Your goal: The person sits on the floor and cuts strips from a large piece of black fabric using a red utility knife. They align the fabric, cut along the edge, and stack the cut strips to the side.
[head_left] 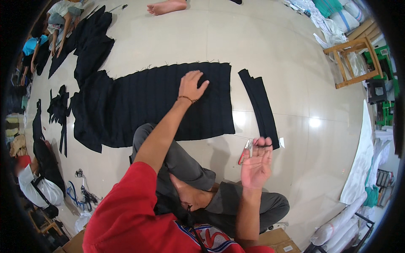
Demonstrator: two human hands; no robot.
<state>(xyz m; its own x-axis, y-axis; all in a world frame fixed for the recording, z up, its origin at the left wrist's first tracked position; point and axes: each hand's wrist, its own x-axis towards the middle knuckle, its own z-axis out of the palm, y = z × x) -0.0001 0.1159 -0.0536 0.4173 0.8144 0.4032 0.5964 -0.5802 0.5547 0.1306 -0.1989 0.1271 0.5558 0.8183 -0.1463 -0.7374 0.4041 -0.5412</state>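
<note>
My left hand (pixel 193 86) lies flat on a wide piece of black fabric (pixel 143 103), fingers spread, close to its far right part. The fabric is spread on the floor, with frayed threads along its far edge and bunched folds at its left. My right hand (pixel 257 166) is raised palm up over the floor, fingers loosely bent, slightly blurred, and no object shows in it. Beside its fingers is a small cutting tool with red handles (pixel 241 157), partly hidden. Just beyond lies a narrow folded black strip (pixel 261 105), apart from the big piece; a small white scrap (pixel 282 142) is by its near end.
More black cloth (pixel 95 50) lies at the far left, where people bend over it. Black scraps (pixel 59 105) are scattered to the left. A wooden stool frame (pixel 352 63) stands at the far right, with white rolls (pixel 337 227) at the near right. A bare foot (pixel 166 7) shows at the top.
</note>
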